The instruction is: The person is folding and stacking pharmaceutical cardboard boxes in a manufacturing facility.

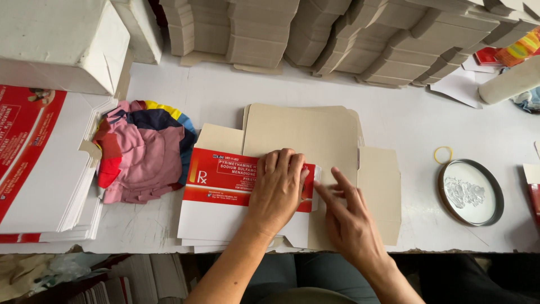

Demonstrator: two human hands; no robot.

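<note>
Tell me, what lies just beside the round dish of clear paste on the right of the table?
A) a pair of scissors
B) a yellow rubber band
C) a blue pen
B: a yellow rubber band lies on the table just up-left of the round dish.

Surface: white table [225, 90]
On it: carton blanks [315, 141], rag pile [149, 149], round tin [471, 192], rubber band [442, 155], stacked cartons [394, 39]
</note>
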